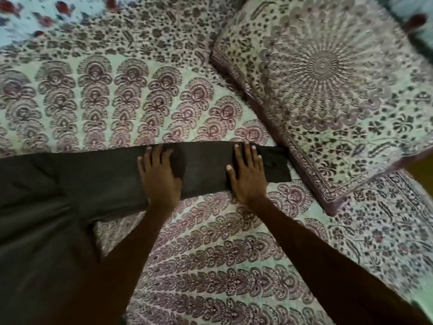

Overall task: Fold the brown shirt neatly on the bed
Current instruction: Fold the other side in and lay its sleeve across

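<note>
The brown shirt [70, 188] lies spread on the bed, its body at the left and lower left. One long sleeve [206, 170] stretches flat to the right, and its cuff ends beside a pillow. My left hand [159, 177] lies palm down on the middle of the sleeve, fingers apart. My right hand [247, 174] presses flat on the sleeve near the cuff, fingers spread. Neither hand grips the cloth. Part of the shirt's body is cut off by the left edge of the view.
The bed [210, 254] is covered with a pale green sheet printed in maroon patterns. A large pillow [328, 90] in matching print lies at the right, touching the cuff. A light blue floral cloth [35, 15] shows at the top left.
</note>
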